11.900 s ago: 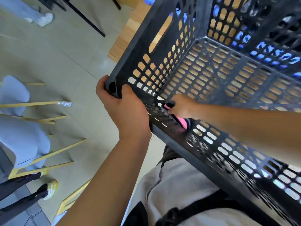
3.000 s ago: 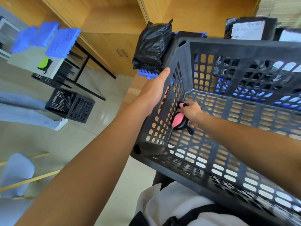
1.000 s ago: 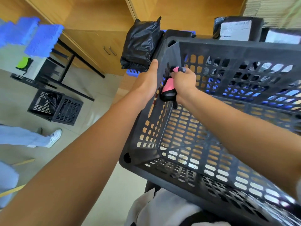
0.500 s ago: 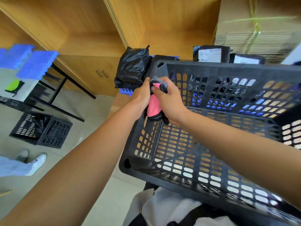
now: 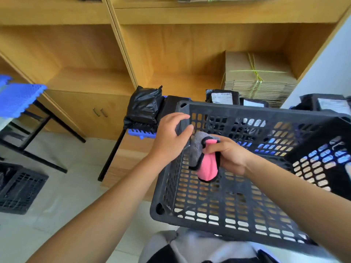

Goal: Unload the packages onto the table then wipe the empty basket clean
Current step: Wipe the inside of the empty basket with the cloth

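While the black basket (image 5: 237,202) is held tilted against the body, its far left corner is gripped by the left hand (image 5: 169,141), fingers curled over the rim. Just right of that hand, inside the basket, a pink and grey cloth (image 5: 204,160) is clutched in the right hand (image 5: 228,156). Beyond both hands, black packages (image 5: 144,107) are seen on the table (image 5: 140,132), before wooden shelves (image 5: 171,54).

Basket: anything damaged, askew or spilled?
No damage or spills show. The black basket is tilted toward the person, left hand on its corner, right hand gripping the pink-grey cloth inside. It looks empty.
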A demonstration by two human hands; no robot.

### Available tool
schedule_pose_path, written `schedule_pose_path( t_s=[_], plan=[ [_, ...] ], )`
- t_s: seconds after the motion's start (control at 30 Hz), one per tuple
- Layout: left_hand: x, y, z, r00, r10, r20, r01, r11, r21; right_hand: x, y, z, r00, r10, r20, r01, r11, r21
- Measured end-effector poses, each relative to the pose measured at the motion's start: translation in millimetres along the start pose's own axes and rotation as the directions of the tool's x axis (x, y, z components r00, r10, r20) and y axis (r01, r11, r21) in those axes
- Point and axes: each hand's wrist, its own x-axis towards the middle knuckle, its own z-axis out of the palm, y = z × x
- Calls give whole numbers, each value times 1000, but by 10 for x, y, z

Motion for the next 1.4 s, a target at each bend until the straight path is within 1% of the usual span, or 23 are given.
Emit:
schedule_pose_path(
  t_s=[0.03, 0.1, 0.17, 0.2, 0.3, 0.37, 0.43, 0.47, 0.57, 0.63, 0.7, 0.77, 0.83, 0.9, 0.93, 1.0, 1.07, 1.13, 1.2, 1.27, 1.3, 1.33, 1.4],
  plan=[
    [-26, 47, -28, 994, 40, 105, -37, 999, -29, -35, -27, 33, 1000, -13, 6, 13, 1000, 18],
    [-44, 92, -67, 939, 34, 342, 2, 995, -103, -103, -66, 120, 998, -54, 10, 53, 994, 100],
    [-44, 118, -112, 880, 21, 475, 15, 997, -73, -151, -78, 197, 996, -86, -7, 86, 980, 179],
    [-49, 127, -133, 866, 24, 499, 3, 999, -53, -168, -80, 227, 996, -90, -27, 94, 973, 209],
    [-35, 140, -160, 876, 44, 479, -43, 999, -13, -199, -49, 282, 986, -91, -142, 119, 973, 200],
    [-26, 126, -145, 915, 45, 401, -59, 998, 24, -212, 5, 297, 945, -94, -312, 139, 982, 125],
    [10, 87, -134, 957, 49, 287, -70, 996, 64, -233, 52, 321, 847, -128, -516, 152, 988, 4],
    [28, 64, -126, 967, 64, 248, -86, 993, 77, -244, 71, 333, 793, -160, -587, 163, 985, -48],
    [-8, 46, -99, 973, 144, 182, -152, 988, 35, -291, 125, 392, 686, -230, -691, 184, 973, -141],
    [-73, 83, -85, 964, 237, 122, -235, 972, -26, -324, 156, 475, 622, -258, -739, 191, 966, -176],
    [-159, 130, -62, 932, 348, 96, -346, 937, -44, -322, 185, 539, 567, -241, -788, 217, 966, -139],
    [-258, 155, -15, 896, 420, 143, -419, 907, -43, -301, 201, 598, 535, -170, -828, 281, 960, -15],
    [-361, 145, 53, 867, 449, 215, -453, 891, -34, -271, 202, 630, 512, -107, -853, 330, 941, 79],
    [-436, 126, 104, 859, 437, 267, -442, 896, -46, -230, 190, 645, 492, -48, -869, 356, 923, 150],
    [-451, 116, 116, 856, 427, 293, -432, 900, -52, -216, 176, 658, 492, -11, -870, 373, 906, 199],
    [-443, 93, 119, 835, 421, 353, -457, 889, 21, -189, 175, 626, 549, 78, -832, 362, 875, 321],
    [-408, 51, 112, 821, 409, 398, -489, 864, 119, -211, 173, 557, 672, 158, -723, 294, 840, 456],
    [-364, 32, 91, 831, 378, 408, -466, 874, 139, -287, 169, 513, 766, 147, -626, 262, 818, 513],
    [-307, 4, 91, 845, 371, 385, -461, 871, 173, -375, 153, 459, 855, 128, -503, 214, 796, 566],
    [-255, 11, 88, 835, 418, 359, -511, 830, 222, -382, 125, 430, 903, 116, -414, 140, 832, 538],
    [-241, 31, 80, 816, 421, 397, -532, 814, 231, -342, 122, 409, 914, 135, -384, 87, 857, 508],
    [-226, 60, 67, 790, 388, 474, -535, 814, 227, -257, 139, 374, 910, 176, -374, 34, 870, 493],
    [-157, 96, 55, 705, 238, 668, -478, 855, 200, -48, 165, 265, 877, 269, -397, -43, 868, 494]
  ],
)
